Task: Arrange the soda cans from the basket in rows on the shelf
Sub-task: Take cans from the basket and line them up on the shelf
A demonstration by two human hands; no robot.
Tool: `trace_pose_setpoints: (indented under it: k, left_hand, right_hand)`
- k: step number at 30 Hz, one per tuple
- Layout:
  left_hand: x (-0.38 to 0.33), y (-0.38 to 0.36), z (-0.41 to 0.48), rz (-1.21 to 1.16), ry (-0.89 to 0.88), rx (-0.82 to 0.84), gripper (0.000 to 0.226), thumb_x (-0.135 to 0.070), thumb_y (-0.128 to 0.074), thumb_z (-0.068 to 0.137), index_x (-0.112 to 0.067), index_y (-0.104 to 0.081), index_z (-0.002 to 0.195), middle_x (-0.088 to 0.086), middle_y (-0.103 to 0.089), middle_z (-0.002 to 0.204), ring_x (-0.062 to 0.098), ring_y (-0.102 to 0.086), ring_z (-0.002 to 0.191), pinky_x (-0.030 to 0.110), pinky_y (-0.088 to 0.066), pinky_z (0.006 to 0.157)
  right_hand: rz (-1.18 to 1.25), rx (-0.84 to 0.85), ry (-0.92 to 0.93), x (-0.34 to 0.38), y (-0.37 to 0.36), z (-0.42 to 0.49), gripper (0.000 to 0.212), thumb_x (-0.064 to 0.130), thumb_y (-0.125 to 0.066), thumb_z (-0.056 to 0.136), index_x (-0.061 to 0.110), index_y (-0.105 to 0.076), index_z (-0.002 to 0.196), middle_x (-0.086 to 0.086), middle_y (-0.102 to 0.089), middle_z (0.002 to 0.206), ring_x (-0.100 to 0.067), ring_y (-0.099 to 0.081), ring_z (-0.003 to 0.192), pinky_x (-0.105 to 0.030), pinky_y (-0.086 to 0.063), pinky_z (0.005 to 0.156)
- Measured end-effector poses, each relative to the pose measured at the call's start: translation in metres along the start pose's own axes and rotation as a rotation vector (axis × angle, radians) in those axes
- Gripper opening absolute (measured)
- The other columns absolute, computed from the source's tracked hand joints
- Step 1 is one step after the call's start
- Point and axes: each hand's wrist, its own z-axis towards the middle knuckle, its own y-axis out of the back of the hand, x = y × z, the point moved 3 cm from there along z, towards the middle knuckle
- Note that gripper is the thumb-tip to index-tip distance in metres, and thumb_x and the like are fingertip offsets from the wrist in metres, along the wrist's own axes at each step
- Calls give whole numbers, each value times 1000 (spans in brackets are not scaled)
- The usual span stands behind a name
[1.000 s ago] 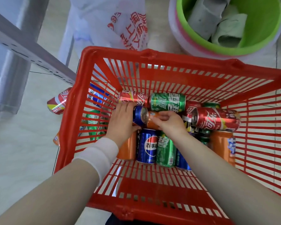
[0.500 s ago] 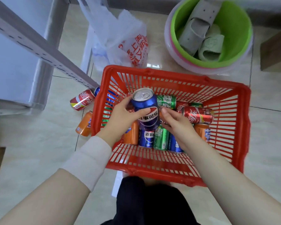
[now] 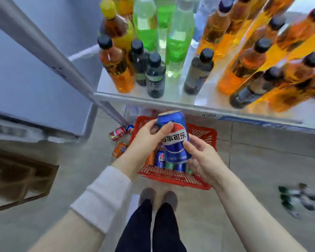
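Note:
A blue Pepsi can (image 3: 175, 137) is held upright in front of me, above the red basket (image 3: 204, 132) on the floor. My left hand (image 3: 147, 139) grips its upper left side, thumb across the label. My right hand (image 3: 201, 157) cups its lower right side, thumb on the can. Several cans (image 3: 160, 159) still lie in the basket, mostly hidden behind my hands. The white shelf (image 3: 171, 99) runs across just above the can.
Many bottles (image 3: 155, 77) of orange, green and dark drinks crowd the shelf. A red can (image 3: 117, 132) and an orange can (image 3: 119, 149) lie on the floor left of the basket. A brown carton (image 3: 16, 179) is at left; a blurred bottle pack (image 3: 296, 199) at right.
Both hands lifted the Pepsi can out of the basket and up toward the shelf. My view rose from crouching over the basket to standing, bringing the shelf with bottles into sight.

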Motion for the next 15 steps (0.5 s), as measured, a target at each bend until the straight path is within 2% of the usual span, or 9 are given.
trace_pose_setpoints:
  k: [3,5,8,10,13,15]
  left_hand:
    - [-62,-9,-36,52,-57,20,61,-44,-69,69,-11,-57,120,7,-67,114,20,-63,107,35,-50,94]
    - [-103,-14,-59,64,-113,11,61,-44,-67,65,-15,-57,117,5,-67,112,19,-63,106,36,-50,93]
    - [-162,-22,-96,77,-213,23,52,-46,-66,63,-24,-57,109,2,-68,108,19,-65,101,36,-53,88]
    - [-200,-24,-119,93,-278,25,50,-49,-67,60,-30,-55,105,-1,-68,105,17,-66,98,36,-53,87]
    - [-251,-25,-147,113,-354,14,72,-59,-74,54,-28,-53,115,-2,-68,109,16,-65,101,40,-52,91]
    - [-285,-26,-163,130,-408,40,71,-59,-75,56,-28,-53,117,-2,-68,111,14,-65,101,38,-53,89]
  right_hand:
    - [-28,24,51,58,-19,-41,83,57,-85,44,17,-63,113,-5,-70,109,-19,-68,97,-33,-57,76]
    - [-73,37,94,97,-32,-68,81,54,-82,54,12,-59,119,-8,-70,110,-21,-67,99,-31,-56,71]
    - [-163,46,148,152,-50,-109,56,38,-65,72,11,-58,121,-5,-71,108,-21,-68,99,-33,-55,77]
    - [-258,59,205,187,-65,-136,47,35,-67,75,18,-59,118,0,-71,109,-18,-67,100,-36,-54,85]
    - [-401,64,346,236,-87,-170,51,40,-77,68,27,-59,115,13,-70,107,-5,-65,99,-22,-53,79]
    - [-466,54,422,266,-100,-188,49,43,-79,67,31,-59,110,16,-70,102,2,-64,96,-13,-50,73]
